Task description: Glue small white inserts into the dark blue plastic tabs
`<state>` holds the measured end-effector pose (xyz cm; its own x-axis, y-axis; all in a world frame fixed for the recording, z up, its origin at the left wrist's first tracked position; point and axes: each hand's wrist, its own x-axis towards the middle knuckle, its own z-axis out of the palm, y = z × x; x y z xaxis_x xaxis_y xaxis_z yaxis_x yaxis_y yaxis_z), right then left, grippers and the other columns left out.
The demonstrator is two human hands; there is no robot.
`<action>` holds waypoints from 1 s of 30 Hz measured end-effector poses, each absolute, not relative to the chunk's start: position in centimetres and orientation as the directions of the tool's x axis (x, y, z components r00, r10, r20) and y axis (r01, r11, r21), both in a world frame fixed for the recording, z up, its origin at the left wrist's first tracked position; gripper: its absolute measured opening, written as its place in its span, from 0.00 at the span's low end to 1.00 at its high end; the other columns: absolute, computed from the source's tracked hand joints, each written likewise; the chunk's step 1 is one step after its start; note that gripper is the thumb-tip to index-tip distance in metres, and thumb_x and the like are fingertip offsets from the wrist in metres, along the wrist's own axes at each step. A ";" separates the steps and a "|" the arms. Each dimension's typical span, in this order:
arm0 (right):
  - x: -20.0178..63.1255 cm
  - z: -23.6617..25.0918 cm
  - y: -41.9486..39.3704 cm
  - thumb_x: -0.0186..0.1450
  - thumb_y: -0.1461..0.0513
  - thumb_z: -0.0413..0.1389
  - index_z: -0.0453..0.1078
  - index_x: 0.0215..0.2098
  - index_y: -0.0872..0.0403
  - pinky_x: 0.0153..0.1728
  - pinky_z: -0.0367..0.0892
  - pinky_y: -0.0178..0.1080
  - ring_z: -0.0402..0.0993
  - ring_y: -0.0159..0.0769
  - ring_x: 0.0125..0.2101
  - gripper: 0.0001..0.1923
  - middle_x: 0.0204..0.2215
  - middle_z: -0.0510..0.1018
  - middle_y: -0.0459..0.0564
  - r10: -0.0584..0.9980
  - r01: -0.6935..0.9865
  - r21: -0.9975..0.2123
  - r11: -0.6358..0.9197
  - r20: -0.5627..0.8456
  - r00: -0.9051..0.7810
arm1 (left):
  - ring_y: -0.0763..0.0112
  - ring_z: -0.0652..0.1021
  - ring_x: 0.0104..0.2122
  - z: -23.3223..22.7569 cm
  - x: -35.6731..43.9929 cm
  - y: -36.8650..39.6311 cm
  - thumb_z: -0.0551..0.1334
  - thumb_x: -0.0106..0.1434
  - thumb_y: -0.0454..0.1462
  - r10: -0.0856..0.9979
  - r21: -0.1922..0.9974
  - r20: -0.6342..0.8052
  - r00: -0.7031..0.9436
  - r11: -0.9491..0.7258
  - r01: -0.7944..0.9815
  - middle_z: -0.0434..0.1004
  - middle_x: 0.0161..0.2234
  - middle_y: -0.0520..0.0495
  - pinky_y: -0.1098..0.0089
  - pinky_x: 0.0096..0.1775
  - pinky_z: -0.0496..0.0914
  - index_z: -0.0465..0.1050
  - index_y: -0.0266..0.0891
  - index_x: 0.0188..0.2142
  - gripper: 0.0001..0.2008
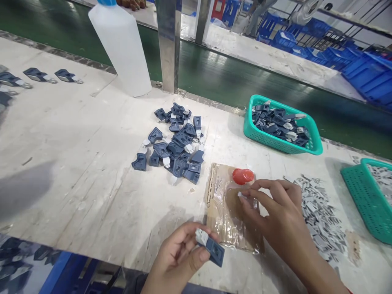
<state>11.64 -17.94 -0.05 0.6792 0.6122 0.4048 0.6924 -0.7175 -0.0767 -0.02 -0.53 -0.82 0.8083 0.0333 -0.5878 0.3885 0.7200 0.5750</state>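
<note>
The part (pixel 211 245) pinched in the left hand (pixel 180 257) looks like matt dark blue plastic with a pale, smooth plastic tip. The pile of parts (pixel 176 145) has the same dull finish. The cardboard piece (pixel 220 212) is brown and rough, with glossy, crinkled clear tape over it. The red cap (pixel 243 176) is shiny plastic. The teal baskets (pixel 315 147) are perforated plastic. The bottle (pixel 122 45) is cloudy, smooth plastic. The post (pixel 168 45) is brushed metal. The table (pixel 76 163) is white, scuffed and scratched.

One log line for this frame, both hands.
left hand: grips dark blue plastic part | right hand: pinches small pale piece over taped cardboard sheet | red cap beside
</note>
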 end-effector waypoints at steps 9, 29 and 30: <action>11.0 1.0 -18.3 0.60 0.64 0.58 0.69 0.34 0.53 0.39 0.57 0.45 0.61 0.40 0.37 0.03 0.35 0.70 0.52 0.545 0.660 -0.078 -0.747 0.496 0.676 | 0.75 0.80 0.33 -0.8 0.0 -0.7 0.72 0.47 0.39 0.030 0.546 -0.592 0.806 0.750 0.373 0.84 0.29 0.55 0.79 0.36 0.71 0.80 0.45 0.29 0.08; 11.6 1.0 -18.5 0.62 0.61 0.55 0.70 0.33 0.53 0.38 0.57 0.47 0.62 0.40 0.35 0.03 0.34 0.70 0.52 0.522 0.638 -0.110 -0.762 0.478 0.706 | 0.76 0.80 0.33 -0.7 0.2 -0.6 0.72 0.48 0.38 0.028 0.533 -0.574 0.818 0.771 0.348 0.84 0.29 0.55 0.80 0.36 0.70 0.80 0.44 0.29 0.07; 11.6 1.0 -18.5 0.62 0.61 0.56 0.70 0.33 0.52 0.38 0.57 0.46 0.62 0.40 0.35 0.03 0.34 0.70 0.52 0.513 0.636 -0.122 -0.762 0.485 0.708 | 0.76 0.80 0.33 -0.6 0.2 -0.6 0.72 0.48 0.38 0.024 0.530 -0.577 0.817 0.772 0.352 0.84 0.29 0.55 0.80 0.37 0.70 0.80 0.44 0.29 0.07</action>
